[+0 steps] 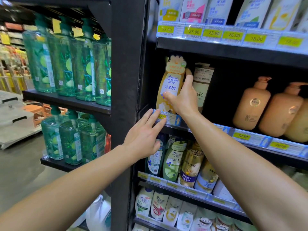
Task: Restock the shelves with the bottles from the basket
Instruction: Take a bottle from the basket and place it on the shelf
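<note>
At the left end of the middle shelf (pixel 208 130), a yellow bottle (pixel 170 87) stands upright just inside the black upright post (pixel 126 97), its base at the shelf's front edge above a yellow price tag (pixel 160 117). The right hand (pixel 183 97) grips this bottle, thumb across the front label and fingers curled round its right side, with one fingertip showing near the bottle's neck. A paper flower tag (pixel 176 63) sits on top of the bottle. Just to its right, touching the hand's back, stands a beige pump bottle (pixel 202 84). Further right on the same shelf, well apart, are tan pump bottles (pixel 253 105) side by side. The left hand (pixel 143 135) is open, fingers straight and spread, its fingertips lying on the price rail right at the yellow tag, below the bottle and holding nothing. On the shelf above stand white refill pouches (pixel 195 9) over a row of yellow price labels (pixel 213 33). Below the middle shelf are shampoo bottles (pixel 173 160), green, gold and white, packed close, and under them a row of pouches (pixel 160 207). Left of the post, on the end rack, green clear pump bottles (pixel 66 60) fill two shelves. Beyond them on the floor lie white lidded bins (pixel 15 117).
</note>
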